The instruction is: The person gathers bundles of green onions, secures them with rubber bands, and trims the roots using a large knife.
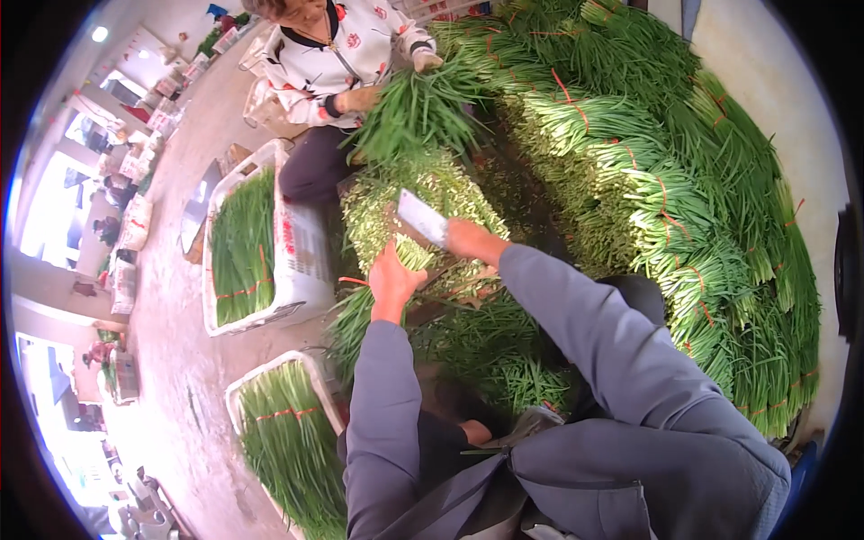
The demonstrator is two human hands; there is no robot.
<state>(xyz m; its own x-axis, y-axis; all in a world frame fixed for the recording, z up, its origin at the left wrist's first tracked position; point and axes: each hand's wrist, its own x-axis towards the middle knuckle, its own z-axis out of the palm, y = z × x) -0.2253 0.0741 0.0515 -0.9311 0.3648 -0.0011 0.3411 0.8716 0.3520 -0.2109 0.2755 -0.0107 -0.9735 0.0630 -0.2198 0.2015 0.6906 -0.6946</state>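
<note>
My right hand [472, 241] grips a cleaver [422, 218] with a broad, pale blade, which points up and left over a heap of cut pale stem ends [427, 184]. Just left of and below the blade, my left hand [394, 281] is closed over a bundle of garlic chives [351, 326]. Its green leaves spread below my wrist, and a red tie [354, 281] shows beside the hand. The part under my palm is hidden. Loose green leaves [504, 351] lie below, between my forearms.
Across from me, a seated person's gloved hands [360, 99] hold loose chives [418, 112]. Tied chive bundles [666, 207] are piled high on the right. At left stand a white crate [301, 261] and another crate [236, 396], both with chives, on the concrete floor [184, 378].
</note>
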